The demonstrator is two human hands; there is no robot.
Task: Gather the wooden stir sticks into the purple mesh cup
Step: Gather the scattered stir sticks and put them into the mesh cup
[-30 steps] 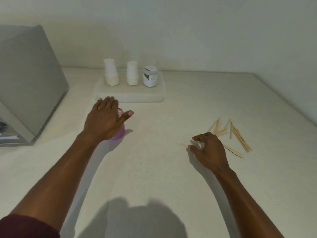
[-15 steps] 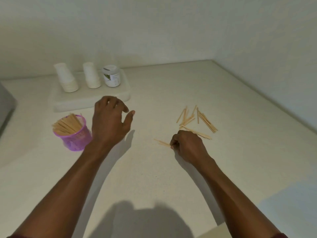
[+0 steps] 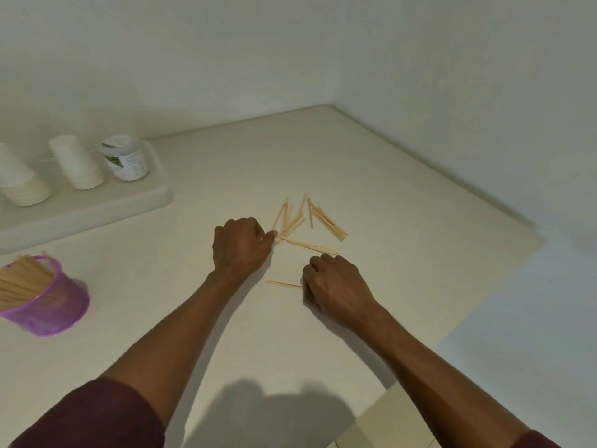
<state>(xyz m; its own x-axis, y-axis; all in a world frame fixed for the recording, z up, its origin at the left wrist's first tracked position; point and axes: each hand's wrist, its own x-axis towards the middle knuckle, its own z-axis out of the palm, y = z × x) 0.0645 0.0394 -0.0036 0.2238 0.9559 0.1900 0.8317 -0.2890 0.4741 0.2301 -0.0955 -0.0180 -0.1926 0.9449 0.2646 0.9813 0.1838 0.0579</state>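
A loose pile of wooden stir sticks (image 3: 307, 219) lies on the pale counter, with a couple more sticks (image 3: 311, 247) just in front of it. My left hand (image 3: 242, 245) sits at the pile's left edge with curled fingers; its thumb tip touches the stick ends, and no stick shows in its grasp. My right hand (image 3: 336, 286) is nearer to me, its fingers curled, and pinches one stir stick (image 3: 284, 283) that pokes out to the left. The purple mesh cup (image 3: 61, 305) stands far left, tilted in view and holding several sticks (image 3: 19, 282).
A white tray (image 3: 97, 205) at the back left carries two stacks of paper cups (image 3: 76, 163) and a small jar (image 3: 124, 158). Walls meet at the back right corner. The counter's right edge (image 3: 484, 305) drops to a pale floor.
The view swung right. My left hand left the cup and crossed right to the pile's edge. My right hand still holds the stick near the counter.
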